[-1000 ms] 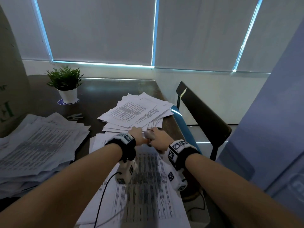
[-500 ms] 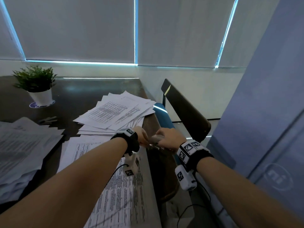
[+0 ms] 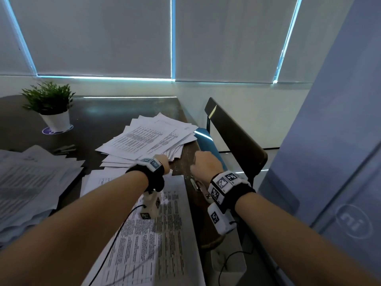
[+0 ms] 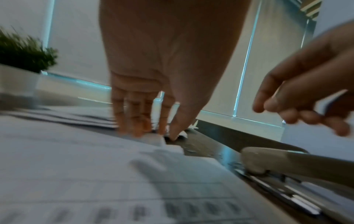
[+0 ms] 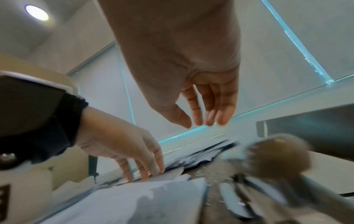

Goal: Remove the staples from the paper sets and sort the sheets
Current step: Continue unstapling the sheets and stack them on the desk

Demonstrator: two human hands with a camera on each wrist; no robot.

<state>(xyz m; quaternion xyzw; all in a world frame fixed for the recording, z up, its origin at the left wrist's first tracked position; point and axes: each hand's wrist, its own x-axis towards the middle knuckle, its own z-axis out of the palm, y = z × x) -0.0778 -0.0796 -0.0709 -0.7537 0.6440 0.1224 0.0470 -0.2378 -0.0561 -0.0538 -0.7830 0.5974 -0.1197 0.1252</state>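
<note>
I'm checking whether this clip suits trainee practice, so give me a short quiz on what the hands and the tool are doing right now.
1. Multiple choice: what do the left hand's fingertips press on?
A) the potted plant
B) the far corner of the near paper set
C) the chair back
2. True or false: the right hand grips the metal tool.
3. Fill in: the metal tool lies on the table, on the ____ side of the near paper set.

Key: 1 B. 2 False; it lies on the table, below the raised right hand. 3 right.
</note>
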